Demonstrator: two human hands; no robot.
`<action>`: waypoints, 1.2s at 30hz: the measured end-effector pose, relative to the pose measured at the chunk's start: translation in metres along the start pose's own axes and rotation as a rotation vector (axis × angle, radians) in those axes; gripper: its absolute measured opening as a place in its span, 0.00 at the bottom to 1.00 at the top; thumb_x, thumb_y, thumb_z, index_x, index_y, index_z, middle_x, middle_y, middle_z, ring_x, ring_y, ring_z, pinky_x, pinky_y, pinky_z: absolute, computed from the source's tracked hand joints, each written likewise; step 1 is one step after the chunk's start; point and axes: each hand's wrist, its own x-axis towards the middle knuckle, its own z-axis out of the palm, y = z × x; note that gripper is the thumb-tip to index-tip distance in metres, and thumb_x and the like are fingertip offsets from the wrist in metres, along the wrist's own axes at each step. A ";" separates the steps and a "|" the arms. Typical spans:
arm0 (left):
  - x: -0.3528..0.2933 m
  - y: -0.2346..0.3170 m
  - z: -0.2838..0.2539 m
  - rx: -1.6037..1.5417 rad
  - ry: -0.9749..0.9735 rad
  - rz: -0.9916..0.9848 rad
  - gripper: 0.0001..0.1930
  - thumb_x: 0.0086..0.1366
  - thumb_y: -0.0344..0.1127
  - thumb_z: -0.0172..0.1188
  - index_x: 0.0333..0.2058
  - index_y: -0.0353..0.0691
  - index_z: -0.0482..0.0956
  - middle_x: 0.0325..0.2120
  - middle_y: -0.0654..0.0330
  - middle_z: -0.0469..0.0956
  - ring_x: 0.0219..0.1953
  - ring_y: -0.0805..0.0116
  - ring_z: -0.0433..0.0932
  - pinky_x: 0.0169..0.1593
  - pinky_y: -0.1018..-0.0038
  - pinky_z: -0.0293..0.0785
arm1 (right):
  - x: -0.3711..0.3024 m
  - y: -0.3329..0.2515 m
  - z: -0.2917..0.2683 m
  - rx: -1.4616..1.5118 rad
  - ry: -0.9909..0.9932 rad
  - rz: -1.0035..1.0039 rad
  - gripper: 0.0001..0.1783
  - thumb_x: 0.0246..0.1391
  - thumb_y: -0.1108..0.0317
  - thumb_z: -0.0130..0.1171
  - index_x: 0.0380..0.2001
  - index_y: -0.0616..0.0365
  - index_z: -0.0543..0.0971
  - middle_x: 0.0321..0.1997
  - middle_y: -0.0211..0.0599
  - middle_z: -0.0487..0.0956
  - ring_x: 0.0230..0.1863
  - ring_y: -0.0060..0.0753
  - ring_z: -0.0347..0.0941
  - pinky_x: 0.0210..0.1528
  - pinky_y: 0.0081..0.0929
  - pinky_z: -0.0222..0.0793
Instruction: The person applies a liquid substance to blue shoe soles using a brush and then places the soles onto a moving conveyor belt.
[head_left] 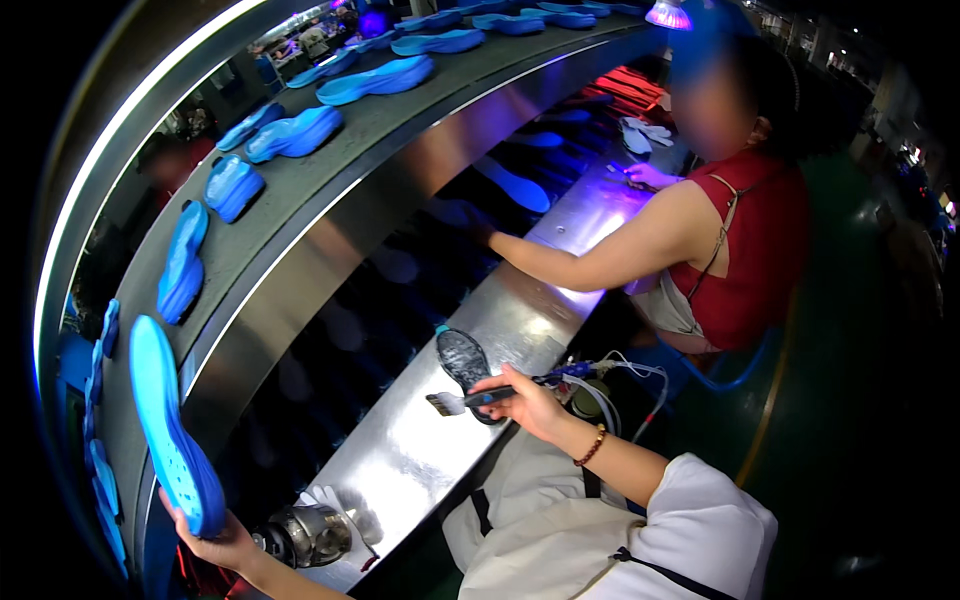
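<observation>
Raised at the left, my left hand point(215, 540) grips the heel or toe end of a blue shoe sole point(172, 420) beside the conveyor; small holes dot its lower part. My right hand point(525, 402) is closed round the black handle of a flat brush point(447, 403), which has thin tubes point(620, 375) running off behind it. Under the brush and fingers, a dark shoe sole point(462, 355) lies on the shiny metal bench point(400, 440). Whether the bristles touch that sole, I cannot tell.
Blue soles point(295, 135) line the curved conveyor belt point(255, 200). Below it, more soles point(515, 185) sit in a dark space. A metal pot point(318, 533) stands at the bench's near end. A co-worker in a red top point(755, 250) sits at the right, reaching over the bench.
</observation>
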 end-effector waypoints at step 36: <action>-0.194 -0.133 0.046 -0.722 -0.540 -1.169 0.50 0.49 0.77 0.16 0.57 0.39 0.55 0.47 0.48 0.67 0.48 0.54 0.69 0.51 0.58 0.65 | 0.069 -0.022 0.107 -0.494 -0.270 -0.318 0.08 0.44 0.77 0.56 0.31 0.66 0.76 0.32 0.41 0.78 0.31 0.24 0.74 0.39 0.19 0.69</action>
